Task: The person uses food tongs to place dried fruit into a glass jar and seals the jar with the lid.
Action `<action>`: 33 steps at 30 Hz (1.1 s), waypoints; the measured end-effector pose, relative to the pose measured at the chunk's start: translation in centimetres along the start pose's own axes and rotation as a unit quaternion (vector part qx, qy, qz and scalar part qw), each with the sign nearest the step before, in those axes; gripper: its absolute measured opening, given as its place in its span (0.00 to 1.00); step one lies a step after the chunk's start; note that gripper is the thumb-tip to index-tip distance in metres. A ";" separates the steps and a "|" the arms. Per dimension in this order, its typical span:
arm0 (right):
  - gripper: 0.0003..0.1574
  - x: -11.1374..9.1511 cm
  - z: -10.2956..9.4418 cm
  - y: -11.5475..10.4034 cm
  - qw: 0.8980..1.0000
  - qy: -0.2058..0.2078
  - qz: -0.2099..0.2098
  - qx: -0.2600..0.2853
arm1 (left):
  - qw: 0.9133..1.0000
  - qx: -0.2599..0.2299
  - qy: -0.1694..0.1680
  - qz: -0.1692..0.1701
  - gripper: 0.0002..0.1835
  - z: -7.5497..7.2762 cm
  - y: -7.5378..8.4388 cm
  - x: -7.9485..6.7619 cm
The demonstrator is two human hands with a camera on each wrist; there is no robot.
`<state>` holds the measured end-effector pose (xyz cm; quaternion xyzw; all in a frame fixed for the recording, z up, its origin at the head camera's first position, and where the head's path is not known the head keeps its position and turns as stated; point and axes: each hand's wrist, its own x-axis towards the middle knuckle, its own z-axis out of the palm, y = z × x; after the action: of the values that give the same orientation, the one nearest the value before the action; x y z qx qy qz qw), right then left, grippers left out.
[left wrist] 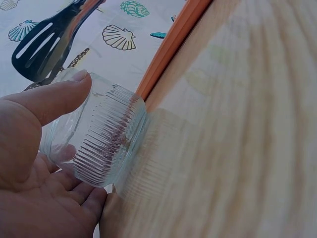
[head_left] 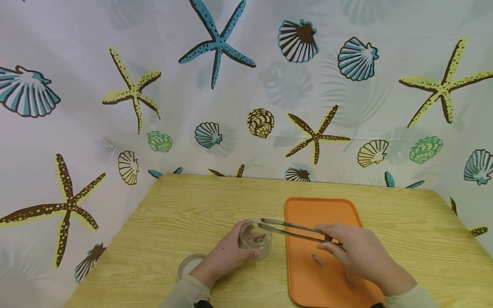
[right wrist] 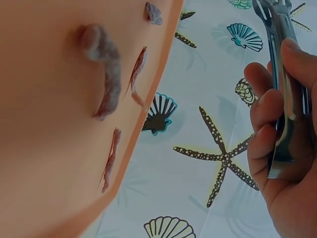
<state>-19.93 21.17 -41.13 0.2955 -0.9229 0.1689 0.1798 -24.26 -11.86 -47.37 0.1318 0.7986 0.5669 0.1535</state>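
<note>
My left hand (head_left: 227, 254) grips a small clear glass jar (head_left: 265, 251) around its side, thumb at the front. Ribbed glass and some brownish dried pieces inside show in the left wrist view, where the jar (left wrist: 106, 134) stands on the table. My right hand (head_left: 360, 252) holds metal tongs (head_left: 298, 227) above the orange tray (head_left: 323, 209). Their slotted tips reach over the jar's open mouth, spread apart, with nothing visible between them. Several greyish-brown dried strips lie on the tray, among them a curled strip (right wrist: 110, 74) and a thin strip (right wrist: 112, 158).
A round lid (head_left: 188, 266) lies on the wood-grain table (head_left: 208, 196), partly behind my left forearm. The tray occupies the right half, its raised edge close to the jar. A cloth (head_left: 239, 94) printed with starfish and shells hangs behind the table and along its sides.
</note>
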 end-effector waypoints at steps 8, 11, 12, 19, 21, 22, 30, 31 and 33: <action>0.25 -1.4 -1.0 0.9 0.998 -0.040 0.051 -0.023 | 1.000 -0.005 -0.002 0.002 0.49 -0.1 -0.2 0.2; 0.26 -1.9 -1.5 1.3 0.996 -0.052 0.064 -0.029 | 1.000 -0.007 -0.003 0.000 0.48 -0.2 -0.3 0.2; 0.27 -2.1 -1.6 1.4 0.996 -0.056 0.070 -0.028 | 1.000 -0.007 -0.003 0.000 0.48 -0.2 -0.3 0.2; 0.27 -3.3 -1.9 2.4 0.992 -0.075 0.101 -0.024 | 1.000 -0.006 -0.003 0.003 0.48 -0.3 -0.3 0.2; 0.28 -3.6 -1.9 2.6 0.991 -0.077 0.102 -0.026 | 1.000 -0.004 -0.002 0.004 0.48 -0.2 -0.3 0.2; 0.28 -3.8 -2.0 2.7 0.991 -0.080 0.105 -0.023 | 1.000 -0.003 -0.001 0.005 0.48 -0.2 -0.3 0.2; 0.26 -5.4 -2.7 3.7 0.981 -0.131 0.145 -0.013 | 1.000 -0.004 -0.003 0.004 0.48 -0.1 -0.2 0.2; 0.25 -5.6 -2.8 3.9 0.980 -0.135 0.145 -0.014 | 1.000 -0.005 -0.004 0.004 0.48 -0.1 -0.2 0.1; 0.25 -6.1 -2.8 4.2 0.979 -0.144 0.141 -0.018 | 1.000 -0.006 -0.005 0.004 0.48 -0.1 -0.3 0.1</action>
<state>-17.18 28.52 -42.15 0.1804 -0.9745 0.1312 0.0249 -24.38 -11.97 -47.62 0.1368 0.7936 0.5720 0.1556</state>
